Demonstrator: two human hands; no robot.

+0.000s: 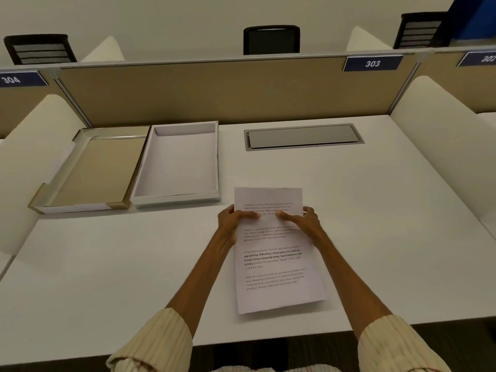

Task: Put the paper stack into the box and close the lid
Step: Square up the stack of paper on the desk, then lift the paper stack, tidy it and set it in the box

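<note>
Both hands grip a printed paper stack (276, 253) by its long edges near the top, the left hand (232, 220) and right hand (306, 222) each with a thumb pressed on the top sheet and fingers curled under the side, apparently to keep the sheets squared. The forearms reach out nearly straight from rolled striped sleeves (158, 342). The stack sits on or just above the white desk (389, 224), just beside the near right corner of the open white box (177, 162). Its tan-lined lid (91, 170) lies upturned touching the box's left side, leaving the box clear for loading.
</note>
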